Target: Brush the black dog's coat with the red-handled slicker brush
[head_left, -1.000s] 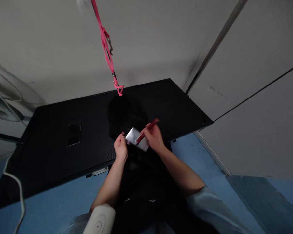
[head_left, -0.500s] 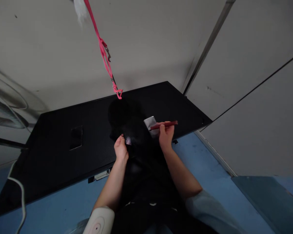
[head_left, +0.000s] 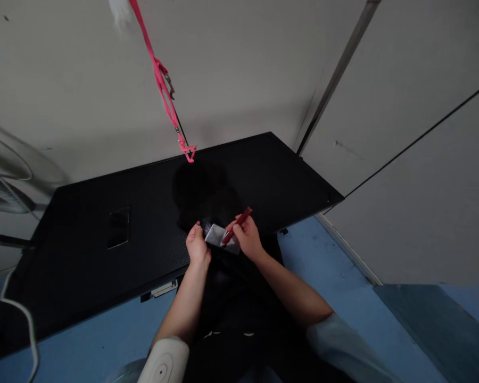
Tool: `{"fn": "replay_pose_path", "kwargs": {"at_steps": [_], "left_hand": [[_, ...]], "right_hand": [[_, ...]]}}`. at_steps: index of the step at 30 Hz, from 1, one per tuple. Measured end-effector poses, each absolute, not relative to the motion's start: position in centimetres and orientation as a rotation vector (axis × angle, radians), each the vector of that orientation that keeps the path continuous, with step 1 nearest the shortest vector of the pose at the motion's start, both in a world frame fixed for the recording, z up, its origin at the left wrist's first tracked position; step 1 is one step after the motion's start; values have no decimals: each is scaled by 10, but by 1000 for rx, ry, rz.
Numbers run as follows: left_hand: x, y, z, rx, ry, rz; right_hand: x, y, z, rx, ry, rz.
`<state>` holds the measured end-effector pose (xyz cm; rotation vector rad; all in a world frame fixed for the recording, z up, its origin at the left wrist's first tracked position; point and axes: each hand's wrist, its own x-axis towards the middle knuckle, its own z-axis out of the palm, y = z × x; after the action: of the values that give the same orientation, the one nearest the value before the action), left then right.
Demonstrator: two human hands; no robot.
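Observation:
A black furry animal (head_left: 201,194) stands on a black table (head_left: 96,266), hard to make out against it. My left hand (head_left: 197,250) pinches its fur. My right hand (head_left: 250,242) is closed on the red handle of a brush (head_left: 223,238). The brush's silver rectangular head lies on the fur right beside my left fingers. A pink leash (head_left: 163,90) runs down from above to the animal's far end.
A dark flat rectangle (head_left: 118,227) lies on the table's left part. A white cable (head_left: 27,330) hangs at the left edge. A white device (head_left: 164,361) sits near my left elbow. Grey wall panels (head_left: 403,106) close in behind and right; blue floor (head_left: 335,271) lies below.
Half a second ago my right hand had swung the brush out to the right, off the fur. It has come back and the head rests by my left hand again.

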<state>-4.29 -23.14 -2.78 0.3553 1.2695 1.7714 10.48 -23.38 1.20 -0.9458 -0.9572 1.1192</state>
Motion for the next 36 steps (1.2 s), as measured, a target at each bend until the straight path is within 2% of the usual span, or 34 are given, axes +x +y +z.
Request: {"fn": "replay_pose_path", "kwargs": {"at_steps": [5,10,14,15,19,24,29,33,34,36], "left_hand": [[-44,-231,-34,430,1233,1773],[-49,-229,-44,553,1297,1742],[-54,-228,-46,653,1248,1707],[-55,-228,-46,662,1239,1690],[-59,-227,-44,669,1258,1645],[-61,-229,-42,780,1189,1599],[-61,-229,-41,732,1213,1573],[-62,-230,-39,770,1190,1559],[-61,-230,-38,767,1190,1553],[-61,-230,-37,739,1189,1539]], "right_hand": [[112,-229,20,-1000,-790,813],[108,-227,21,-1001,-1003,1170],[114,-219,25,-991,-793,835],[114,-219,27,-963,-838,835],[109,-213,35,-972,-1096,1191],[112,-201,46,-1050,-941,831],[112,-194,47,-1089,-1204,1191],[120,-188,49,-1164,-1011,831],[119,-189,48,-1142,-1047,838],[115,-190,47,-1086,-1196,1061]]}}
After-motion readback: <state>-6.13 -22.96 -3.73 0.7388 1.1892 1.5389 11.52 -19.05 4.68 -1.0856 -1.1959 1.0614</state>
